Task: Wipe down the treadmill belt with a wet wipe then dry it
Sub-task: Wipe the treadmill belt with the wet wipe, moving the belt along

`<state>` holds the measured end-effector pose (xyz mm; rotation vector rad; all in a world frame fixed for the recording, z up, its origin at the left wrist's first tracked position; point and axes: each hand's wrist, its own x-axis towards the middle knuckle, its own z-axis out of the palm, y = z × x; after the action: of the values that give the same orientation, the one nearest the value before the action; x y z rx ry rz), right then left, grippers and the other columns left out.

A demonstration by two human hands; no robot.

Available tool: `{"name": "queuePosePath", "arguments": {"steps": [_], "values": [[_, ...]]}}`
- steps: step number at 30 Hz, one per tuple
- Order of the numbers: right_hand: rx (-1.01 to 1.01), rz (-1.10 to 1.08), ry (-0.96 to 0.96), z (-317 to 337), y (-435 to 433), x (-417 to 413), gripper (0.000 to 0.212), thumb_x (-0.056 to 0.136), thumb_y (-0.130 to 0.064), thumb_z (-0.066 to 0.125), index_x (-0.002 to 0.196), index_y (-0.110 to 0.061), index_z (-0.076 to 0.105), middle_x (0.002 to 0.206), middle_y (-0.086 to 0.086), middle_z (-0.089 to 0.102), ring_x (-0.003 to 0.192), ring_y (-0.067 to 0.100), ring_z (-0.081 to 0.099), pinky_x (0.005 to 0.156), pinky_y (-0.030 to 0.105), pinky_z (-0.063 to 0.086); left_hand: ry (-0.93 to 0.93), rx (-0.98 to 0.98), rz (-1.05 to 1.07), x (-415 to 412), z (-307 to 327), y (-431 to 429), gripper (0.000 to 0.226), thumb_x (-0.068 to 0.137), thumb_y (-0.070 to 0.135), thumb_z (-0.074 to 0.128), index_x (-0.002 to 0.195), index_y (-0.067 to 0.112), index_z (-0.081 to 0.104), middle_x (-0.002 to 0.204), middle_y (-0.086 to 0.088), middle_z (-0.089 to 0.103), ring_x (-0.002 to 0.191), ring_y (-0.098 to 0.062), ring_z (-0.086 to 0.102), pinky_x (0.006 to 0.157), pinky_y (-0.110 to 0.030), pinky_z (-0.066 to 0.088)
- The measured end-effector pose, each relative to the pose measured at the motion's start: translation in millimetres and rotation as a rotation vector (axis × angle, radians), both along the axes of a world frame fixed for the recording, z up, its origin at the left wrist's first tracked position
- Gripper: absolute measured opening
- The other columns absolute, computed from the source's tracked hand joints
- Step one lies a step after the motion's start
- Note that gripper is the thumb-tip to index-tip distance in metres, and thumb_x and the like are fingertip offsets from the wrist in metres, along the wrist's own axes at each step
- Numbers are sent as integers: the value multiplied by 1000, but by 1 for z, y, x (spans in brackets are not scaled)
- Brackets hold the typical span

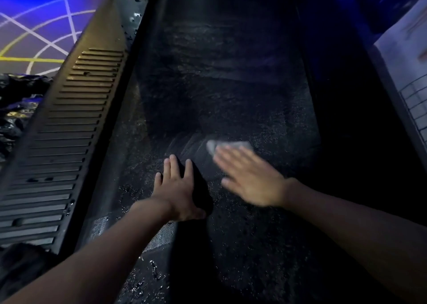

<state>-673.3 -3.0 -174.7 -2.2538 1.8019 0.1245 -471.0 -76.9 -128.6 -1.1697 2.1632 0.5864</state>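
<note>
On one belt [226,91], two hands, one wipe [228,146]

1. One treadmill belt [231,84], dark and speckled with wet.
2. Two bare hands on it: one left hand [178,188] and one right hand [249,178].
3. One pale wipe [231,145].
4. One ribbed side rail [69,130], left of the belt.
5. One heap of crumpled black plastic [13,100] at the far left; its pieces cannot be counted.
6. One white panel [406,49] with a grid, at the right edge.
</note>
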Motion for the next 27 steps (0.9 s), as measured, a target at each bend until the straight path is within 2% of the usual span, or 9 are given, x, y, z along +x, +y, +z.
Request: {"name": "queuePosePath", "arguments": {"steps": [2,6,10,12,15,19,23,25,27], "values": [[33,-168,11,3,1,-2,67,104,-54,6,155,-18,-17,164,5,-22,147,17,-30,119,39,-20,0,26,43,-8,2,3,141,65,66,76,148,22,-29,148,-27,-37,139,-38,-34,119,-55,-4],[43,125,-47,3,28,10,66,104,-54,9,157,-20,-12,163,1,-22,148,15,-27,120,39,-18,-60,-45,50,-19,-4,15,142,66,65,76,145,24,-34,145,-33,-37,137,-46,-34,115,-63,-2],[50,-274,19,4,14,-26,72,95,-60,-8,154,-19,-19,163,4,-23,148,17,-28,122,43,-13,-5,-99,-65,-24,-5,21,133,75,50,76,148,9,-27,152,-23,-35,142,-37,-30,119,-54,-1],[45,-165,-17,-2,30,-14,70,98,-58,-1,153,-20,-19,162,4,-25,147,19,-30,121,42,-17,38,-129,-152,-29,-7,25,126,79,41,75,148,2,-23,154,-20,-33,144,-32,-27,122,-44,-1],[34,43,-10,-4,45,-23,67,104,-54,10,158,-20,-9,164,1,-19,150,16,-23,121,39,-15,29,-111,-180,-33,-7,26,124,80,39,75,149,2,-21,154,-23,-30,145,-35,-25,122,-44,1],[86,-330,-8,2,33,-50,70,100,-56,3,156,-18,-16,162,4,-26,147,18,-30,122,46,-14,19,-22,-145,-42,0,26,127,76,57,71,150,18,-25,151,-28,-32,143,-39,-28,121,-50,0],[28,-5,-28,-4,65,-35,68,104,-56,9,158,-20,-6,165,3,-16,151,18,-21,122,43,-11,-24,-26,-83,-59,1,36,132,68,73,68,146,35,-31,147,-33,-35,139,-44,-31,117,-59,0],[13,-227,-34,-5,56,-60,70,99,-59,-5,158,-20,-5,165,3,-12,152,18,-17,124,46,-2,-48,-52,-75,-62,-2,39,134,68,70,70,145,32,-33,147,-35,-34,139,-47,-31,115,-63,2],[53,-428,-42,-2,56,-62,71,94,-60,-11,154,-21,-16,164,4,-21,149,17,-26,123,48,-5,-44,-55,-68,-63,-2,43,132,72,63,71,146,29,-33,147,-34,-35,139,-46,-31,115,-64,2]]}}
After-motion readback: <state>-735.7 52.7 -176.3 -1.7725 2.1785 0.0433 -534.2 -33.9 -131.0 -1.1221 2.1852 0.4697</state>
